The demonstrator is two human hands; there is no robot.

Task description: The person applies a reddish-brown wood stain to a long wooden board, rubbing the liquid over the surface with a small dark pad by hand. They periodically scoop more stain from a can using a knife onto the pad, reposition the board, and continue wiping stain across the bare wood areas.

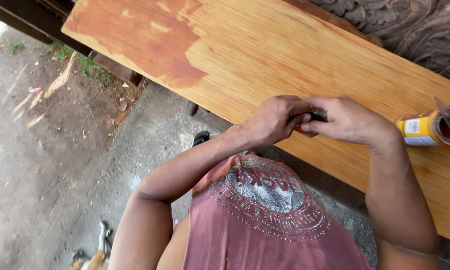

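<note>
Wooden worktop (285,55) fills the scene, a long plank partly stained reddish. Both hands meet over its near edge: left hand (274,120) and right hand (349,120), fingers (305,106) of both clamped together on 1 small dark object (317,117). Just right of them stands an open yellow tin (425,128).

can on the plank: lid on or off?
Off. The can stands upright on the plank, its mouth open, brown liquid visible inside and a tool sticking out.
</note>
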